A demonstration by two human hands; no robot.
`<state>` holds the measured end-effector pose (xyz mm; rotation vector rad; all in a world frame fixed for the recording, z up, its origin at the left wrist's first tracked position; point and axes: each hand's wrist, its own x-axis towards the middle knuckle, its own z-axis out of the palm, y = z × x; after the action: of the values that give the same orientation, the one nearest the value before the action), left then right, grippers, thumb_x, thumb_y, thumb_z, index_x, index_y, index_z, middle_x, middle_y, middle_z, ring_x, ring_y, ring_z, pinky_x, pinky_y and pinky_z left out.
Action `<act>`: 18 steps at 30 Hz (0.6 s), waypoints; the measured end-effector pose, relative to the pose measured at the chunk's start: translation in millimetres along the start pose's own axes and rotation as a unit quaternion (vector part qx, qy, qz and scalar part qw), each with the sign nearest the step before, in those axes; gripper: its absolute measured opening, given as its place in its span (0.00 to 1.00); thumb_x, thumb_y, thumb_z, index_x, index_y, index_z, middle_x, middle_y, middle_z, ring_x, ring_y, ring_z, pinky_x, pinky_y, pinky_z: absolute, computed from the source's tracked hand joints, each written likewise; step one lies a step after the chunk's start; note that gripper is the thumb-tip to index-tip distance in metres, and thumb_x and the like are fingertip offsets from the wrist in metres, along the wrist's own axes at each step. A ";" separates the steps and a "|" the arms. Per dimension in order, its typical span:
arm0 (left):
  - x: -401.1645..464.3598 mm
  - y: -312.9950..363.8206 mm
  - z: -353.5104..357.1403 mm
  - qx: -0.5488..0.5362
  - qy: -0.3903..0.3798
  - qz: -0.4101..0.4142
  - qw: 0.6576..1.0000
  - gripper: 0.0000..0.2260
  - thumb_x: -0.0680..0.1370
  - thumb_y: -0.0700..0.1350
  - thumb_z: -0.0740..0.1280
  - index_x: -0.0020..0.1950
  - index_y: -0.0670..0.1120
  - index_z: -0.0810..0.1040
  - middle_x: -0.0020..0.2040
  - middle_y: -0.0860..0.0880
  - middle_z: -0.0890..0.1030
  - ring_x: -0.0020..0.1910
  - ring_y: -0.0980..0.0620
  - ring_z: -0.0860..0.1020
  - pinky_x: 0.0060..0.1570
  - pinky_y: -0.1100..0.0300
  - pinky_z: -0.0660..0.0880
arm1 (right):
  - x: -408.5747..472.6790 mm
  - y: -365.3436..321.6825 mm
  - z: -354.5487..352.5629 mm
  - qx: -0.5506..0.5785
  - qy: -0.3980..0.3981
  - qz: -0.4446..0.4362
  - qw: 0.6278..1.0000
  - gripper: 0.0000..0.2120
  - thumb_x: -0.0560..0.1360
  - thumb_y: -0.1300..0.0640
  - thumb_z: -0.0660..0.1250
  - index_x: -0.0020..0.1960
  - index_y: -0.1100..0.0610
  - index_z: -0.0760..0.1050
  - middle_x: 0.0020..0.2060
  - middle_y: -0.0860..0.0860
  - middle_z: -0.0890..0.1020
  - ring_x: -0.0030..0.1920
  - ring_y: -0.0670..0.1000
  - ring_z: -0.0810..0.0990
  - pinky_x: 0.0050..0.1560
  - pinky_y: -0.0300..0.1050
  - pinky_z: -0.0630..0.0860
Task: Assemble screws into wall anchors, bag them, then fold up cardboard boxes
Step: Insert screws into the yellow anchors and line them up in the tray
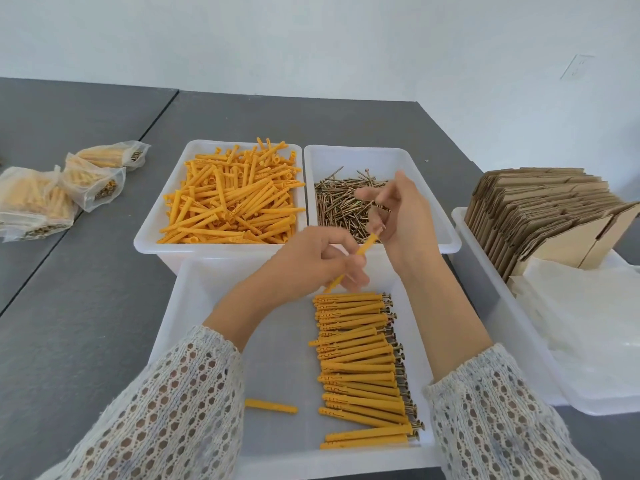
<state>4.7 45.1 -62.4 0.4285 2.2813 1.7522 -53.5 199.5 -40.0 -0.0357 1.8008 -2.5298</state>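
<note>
Hands [311,258] hold anchor [363,249] above near bin's rim [221,263].

- We have one head-worn wide-angle view, looking forward and down.
- We sit close over the grey table [86,271], its white bins [221,252] near, white wall [311,39] beyond.

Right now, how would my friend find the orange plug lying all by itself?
Look in the near white tray, closest to the person. By the left sleeve lies one lone anchor, apart from the neat row of anchors with screws. No screw head shows on it.
</note>
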 end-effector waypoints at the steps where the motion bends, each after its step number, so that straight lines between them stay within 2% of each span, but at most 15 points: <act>1: -1.5 -1.0 3.0 0.036 -0.022 -0.004 0.999 0.06 0.80 0.46 0.69 0.46 0.45 0.79 0.41 0.49 0.87 0.41 0.51 0.86 0.40 0.61 0.79 | 2.6 2.1 -4.2 0.000 0.032 0.015 0.999 0.23 0.84 0.52 0.54 0.32 0.56 0.69 0.39 0.55 0.85 0.22 0.49 0.66 0.25 0.39 0.67; 3: -3.8 -4.9 10.3 0.163 -0.038 -0.002 0.986 0.06 0.78 0.48 0.71 0.44 0.48 0.80 0.40 0.51 0.85 0.40 0.54 0.84 0.43 0.58 0.79 | 7.0 6.2 -10.8 -0.010 0.089 0.045 0.995 0.22 0.83 0.54 0.54 0.33 0.57 0.71 0.34 0.53 0.84 0.22 0.48 0.67 0.25 0.40 0.67; 4: -4.2 -7.9 14.3 0.255 -0.039 -0.004 0.966 0.06 0.78 0.50 0.71 0.43 0.50 0.79 0.40 0.53 0.84 0.41 0.55 0.82 0.44 0.56 0.78 | 8.5 8.2 -13.2 -0.004 0.107 0.057 0.993 0.21 0.83 0.54 0.54 0.33 0.58 0.72 0.32 0.53 0.83 0.23 0.48 0.67 0.25 0.40 0.67; 6: -5.2 -12.3 22.2 0.426 -0.035 -0.007 0.904 0.07 0.79 0.53 0.69 0.43 0.53 0.75 0.44 0.54 0.81 0.45 0.53 0.78 0.45 0.56 0.76 | 10.4 10.3 -17.1 0.023 0.122 0.067 0.990 0.21 0.83 0.56 0.55 0.34 0.59 0.73 0.29 0.53 0.81 0.23 0.48 0.68 0.25 0.40 0.68; 7: -5.4 -14.5 25.7 0.473 -0.032 -0.006 0.881 0.08 0.79 0.54 0.67 0.43 0.53 0.73 0.45 0.54 0.80 0.47 0.51 0.78 0.46 0.56 0.75 | 10.7 10.6 -18.1 0.031 0.123 0.067 0.990 0.20 0.83 0.57 0.55 0.34 0.60 0.73 0.29 0.53 0.80 0.24 0.48 0.68 0.25 0.39 0.68; 10: -3.1 -19.5 34.4 0.517 -0.037 -0.009 0.855 0.09 0.81 0.53 0.65 0.45 0.51 0.69 0.47 0.51 0.78 0.49 0.47 0.77 0.45 0.55 0.73 | 10.8 12.2 -17.7 0.013 0.118 0.058 0.991 0.18 0.81 0.60 0.55 0.35 0.60 0.73 0.27 0.53 0.78 0.24 0.48 0.69 0.25 0.39 0.69; 14: 3.1 -22.2 44.8 0.561 -0.051 0.004 0.826 0.10 0.82 0.52 0.63 0.47 0.50 0.65 0.47 0.51 0.72 0.50 0.46 0.77 0.42 0.54 0.71 | 11.2 14.5 -14.2 -0.054 0.111 0.049 0.991 0.16 0.81 0.61 0.55 0.37 0.60 0.73 0.28 0.53 0.78 0.23 0.47 0.70 0.26 0.39 0.70; 18: 4.9 -25.4 49.0 0.560 -0.058 0.040 0.826 0.10 0.81 0.53 0.65 0.47 0.51 0.65 0.46 0.52 0.69 0.48 0.46 0.77 0.40 0.53 0.72 | 11.7 14.6 -13.6 -0.084 0.111 0.045 0.989 0.16 0.80 0.62 0.55 0.37 0.59 0.73 0.29 0.53 0.79 0.24 0.47 0.70 0.27 0.40 0.70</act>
<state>15.3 84.7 -99.6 0.7723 2.9679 0.1660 -65.5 207.1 -58.3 0.3269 2.0392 -2.3963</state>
